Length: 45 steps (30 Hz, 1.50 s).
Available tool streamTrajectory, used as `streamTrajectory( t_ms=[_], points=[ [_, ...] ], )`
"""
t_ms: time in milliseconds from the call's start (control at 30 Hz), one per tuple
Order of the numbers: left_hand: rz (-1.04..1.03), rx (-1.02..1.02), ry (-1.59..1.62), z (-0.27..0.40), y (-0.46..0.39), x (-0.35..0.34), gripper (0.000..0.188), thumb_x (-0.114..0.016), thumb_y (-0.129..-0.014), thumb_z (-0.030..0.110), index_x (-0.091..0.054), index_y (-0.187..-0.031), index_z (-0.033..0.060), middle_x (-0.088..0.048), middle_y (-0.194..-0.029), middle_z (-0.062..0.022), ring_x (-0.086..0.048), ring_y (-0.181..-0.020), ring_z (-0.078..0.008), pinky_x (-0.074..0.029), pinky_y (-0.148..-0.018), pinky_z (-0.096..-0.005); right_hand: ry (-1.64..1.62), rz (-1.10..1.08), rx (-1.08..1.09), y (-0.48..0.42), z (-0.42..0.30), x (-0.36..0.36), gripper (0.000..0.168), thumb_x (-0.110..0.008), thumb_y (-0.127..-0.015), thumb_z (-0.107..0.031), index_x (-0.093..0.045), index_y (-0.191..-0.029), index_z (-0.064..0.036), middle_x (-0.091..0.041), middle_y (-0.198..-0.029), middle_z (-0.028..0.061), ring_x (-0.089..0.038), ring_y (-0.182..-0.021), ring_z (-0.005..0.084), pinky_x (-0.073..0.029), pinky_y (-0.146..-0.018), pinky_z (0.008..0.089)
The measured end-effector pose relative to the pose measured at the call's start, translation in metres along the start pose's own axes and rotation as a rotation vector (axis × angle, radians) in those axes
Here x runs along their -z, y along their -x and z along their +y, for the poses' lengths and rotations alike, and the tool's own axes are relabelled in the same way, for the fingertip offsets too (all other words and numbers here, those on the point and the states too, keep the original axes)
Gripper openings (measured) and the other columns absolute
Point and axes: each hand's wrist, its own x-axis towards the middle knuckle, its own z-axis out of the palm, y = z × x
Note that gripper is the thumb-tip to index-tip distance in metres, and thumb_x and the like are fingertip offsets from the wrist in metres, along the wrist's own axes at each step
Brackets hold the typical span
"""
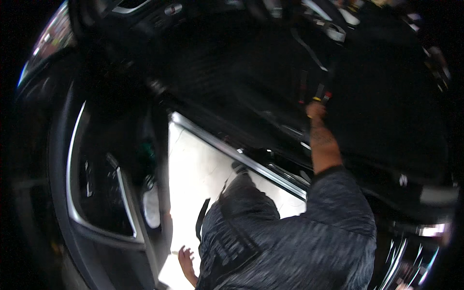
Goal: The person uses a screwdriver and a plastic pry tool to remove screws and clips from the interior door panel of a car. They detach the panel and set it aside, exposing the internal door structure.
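Note:
The dark interior of a car fills the upper part of the head view. My right hand [316, 109] reaches in and is closed around a tool with a yellow band by the hand and a narrow dark shaft [320, 90]; its exact kind is too blurred to tell. Close by on the right is a red-tipped item [328, 95], and a thin object with a red end [302, 95] lies to the left. My left hand [186, 256] hangs low over the bright floor, fingers apart, with nothing visible in it.
An opened car door [108, 237] with bright trim stands on the left. The metallic door sill [232, 150] runs diagonally between the pale floor [195, 159] and the dark interior. A shoe [239, 167] is beside the sill. A whitish object [335, 34] lies farther inside.

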Motion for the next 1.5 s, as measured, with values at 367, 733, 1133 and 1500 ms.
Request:
streamTrajectory(
  t_ms=[367, 733, 1133, 1500],
  points=[
    [0.066, -0.566, -0.128, 0.227, -0.026, -0.028, 0.035, -0.055, -0.094, 0.027, -0.059, -0.118, 0.0012, -0.067, -0.101, -0.0142, -0.064, -0.092, -0.0222, -0.048, -0.082, -0.0334, -1.050, -0.455, 0.507, 0.236, -0.010, 0.061, 0.047, -0.060, -0.087, -0.008, -0.041, -0.129, -0.003, -0.058, -0.103, 0.0119, -0.058, -0.076, 0.0158, -0.049, -0.059, 0.0266],
    [-0.015, -0.893, 0.905, 0.384, -0.051, 0.018, 0.038, -0.030, -0.101, 0.028, -0.054, -0.110, 0.0002, -0.061, -0.115, -0.0187, -0.059, -0.105, -0.0251, -0.050, -0.085, -0.0370, -0.928, -1.165, 1.690, 0.499, -0.135, 0.153, 0.048, -0.064, -0.081, -0.008, -0.043, -0.124, 0.002, -0.059, -0.102, 0.0218, -0.062, -0.088, 0.0296, -0.049, -0.075, 0.0367],
    [0.326, -0.770, 0.710, 0.373, -0.062, 0.081, 0.032, -0.040, -0.101, 0.023, -0.061, -0.100, -0.0009, -0.061, -0.120, -0.0182, -0.057, -0.109, -0.0244, -0.046, -0.090, -0.0373, -1.227, -1.136, 1.641, 0.561, -0.164, 0.134, 0.044, -0.065, -0.083, -0.014, -0.046, -0.118, 0.005, -0.061, -0.099, 0.0276, -0.063, -0.088, 0.0379, -0.049, -0.077, 0.0439],
    [0.393, -0.701, 0.722, 0.384, -0.062, 0.078, 0.036, -0.031, -0.103, 0.023, -0.058, -0.098, 0.0007, -0.061, -0.119, -0.0176, -0.056, -0.106, -0.0247, -0.046, -0.086, -0.0369, -1.282, -1.213, 1.594, 0.574, -0.170, 0.126, 0.046, -0.065, -0.081, -0.017, -0.048, -0.117, 0.005, -0.060, -0.104, 0.0285, -0.061, -0.096, 0.0411, -0.049, -0.081, 0.0457]
  ],
)
